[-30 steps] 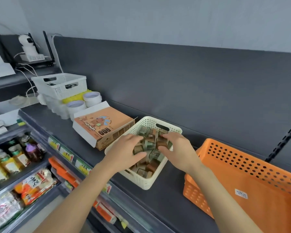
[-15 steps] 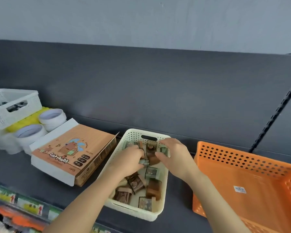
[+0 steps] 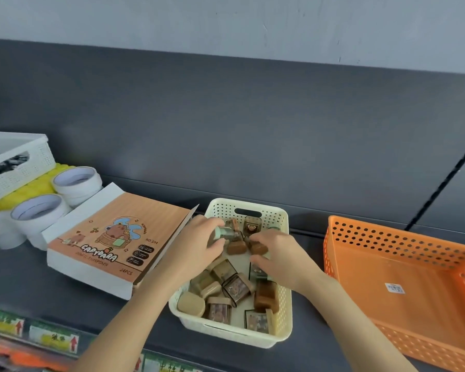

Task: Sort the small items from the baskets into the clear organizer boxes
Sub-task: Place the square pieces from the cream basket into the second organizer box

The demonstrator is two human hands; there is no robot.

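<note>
A cream perforated basket (image 3: 283,299) stands on the dark shelf and holds several small brown and green pencil sharpeners (image 3: 235,287). My left hand (image 3: 199,247) reaches in from the left and grips a green sharpener (image 3: 223,233) above the pile. My right hand (image 3: 279,253) is inside the basket on the right, fingers curled round a brown sharpener (image 3: 258,248). An orange capybara sharpener box (image 3: 118,242) lies just left of the basket.
An orange perforated basket (image 3: 403,280) sits to the right. At the far left are white tape rolls (image 3: 77,181), a yellow item and a white basket (image 3: 14,167). Price labels line the shelf's front edge (image 3: 51,336). A dark back panel rises behind.
The view has shifted right and closer to the cream basket. My left hand has lifted a green sharpener from the pile, and my right hand has moved a little nearer inside the basket.
</note>
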